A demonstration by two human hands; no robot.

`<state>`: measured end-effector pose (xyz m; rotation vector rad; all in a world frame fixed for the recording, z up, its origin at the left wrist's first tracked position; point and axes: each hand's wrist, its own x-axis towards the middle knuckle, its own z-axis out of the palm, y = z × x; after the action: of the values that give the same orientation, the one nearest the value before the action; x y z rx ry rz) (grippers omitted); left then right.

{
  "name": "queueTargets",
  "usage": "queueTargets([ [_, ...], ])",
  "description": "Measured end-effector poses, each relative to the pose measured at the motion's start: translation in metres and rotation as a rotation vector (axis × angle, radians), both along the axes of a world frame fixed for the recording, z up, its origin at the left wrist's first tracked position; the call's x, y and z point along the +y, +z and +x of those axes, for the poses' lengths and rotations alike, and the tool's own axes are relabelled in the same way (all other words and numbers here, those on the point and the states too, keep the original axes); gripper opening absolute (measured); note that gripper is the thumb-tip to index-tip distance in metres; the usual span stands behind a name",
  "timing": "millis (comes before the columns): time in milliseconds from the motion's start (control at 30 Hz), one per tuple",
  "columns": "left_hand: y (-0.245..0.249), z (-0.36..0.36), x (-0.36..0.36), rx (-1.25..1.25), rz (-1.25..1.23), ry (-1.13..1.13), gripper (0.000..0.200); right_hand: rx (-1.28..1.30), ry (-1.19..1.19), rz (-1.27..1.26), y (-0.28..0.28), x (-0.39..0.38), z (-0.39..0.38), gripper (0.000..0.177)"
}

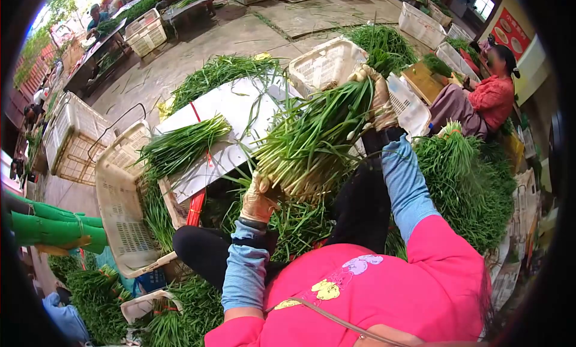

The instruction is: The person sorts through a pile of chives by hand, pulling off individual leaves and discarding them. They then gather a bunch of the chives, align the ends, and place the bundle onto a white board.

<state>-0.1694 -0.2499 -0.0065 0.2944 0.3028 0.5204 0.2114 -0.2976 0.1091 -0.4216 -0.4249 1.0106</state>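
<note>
A thick, loose bunch of green stalks with pale root ends [312,137] hangs between my two gloved hands. My left hand [259,197] is closed at the pale lower ends of the stalks. Higher up at the right, my right hand [378,95] grips the leafy end, its fingers wrapped round it. Left of the bunch, a smaller neat bundle [186,144] lies on a white board [210,161] with a red strip across it. Red ties [195,209] hang at the board's near edge.
White crates stand at the left [123,209], beyond the board [324,62] and at the far left [75,137]. Heaps of greens [462,185] lie at the right and lower left. A person in red [495,98] sits at the right; a green sleeve [57,227] reaches in at left.
</note>
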Motion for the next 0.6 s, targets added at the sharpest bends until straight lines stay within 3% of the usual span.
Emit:
queueTargets([
  [67, -0.022, -0.009, 0.001, 0.197, -0.007, 0.176, 0.045, -0.001, -0.024, -0.005, 0.013, -0.005, -0.005, 0.017],
  [100, -0.019, -0.012, -0.004, 0.281, 0.105, 0.205, 0.045, -0.01, -0.038, -0.002, 0.019, -0.008, -0.009, 0.016],
  [133, -0.05, -0.019, 0.002, 0.472, -0.002, 0.141, 0.046, -0.016, -0.05, -0.002, 0.023, -0.011, -0.01, 0.016],
  [200, -0.051, -0.026, 0.001, 0.698, 0.156, -0.003, 0.044, -0.057, -0.015, 0.008, 0.025, -0.007, -0.01, 0.017],
  [267, -0.026, -0.008, -0.01, 0.754, 0.212, 0.116, 0.036, -0.279, -0.076, -0.055, 0.025, -0.005, -0.019, 0.019],
  [333, -0.026, 0.016, -0.01, 0.71, 0.325, 0.13, 0.032, -0.275, -0.149, -0.194, 0.032, -0.008, -0.042, 0.021],
  [367, -0.022, 0.021, -0.007, 0.738, 0.271, -0.061, 0.032, -0.33, -0.182, -0.226, 0.038, -0.009, -0.056, 0.021],
  [400, -0.021, 0.033, -0.008, 0.703, 0.333, -0.11, 0.036, -0.384, -0.214, -0.256, 0.042, -0.008, -0.069, 0.02],
  [500, -0.012, 0.062, -0.021, 0.565, 0.407, 0.022, 0.03, -0.425, -0.194, -0.296, 0.035, -0.003, -0.089, 0.014],
  [600, -0.028, 0.074, -0.018, 0.774, 0.3, -0.035, 0.02, -0.457, -0.175, -0.272, 0.041, -0.007, -0.112, 0.012],
])
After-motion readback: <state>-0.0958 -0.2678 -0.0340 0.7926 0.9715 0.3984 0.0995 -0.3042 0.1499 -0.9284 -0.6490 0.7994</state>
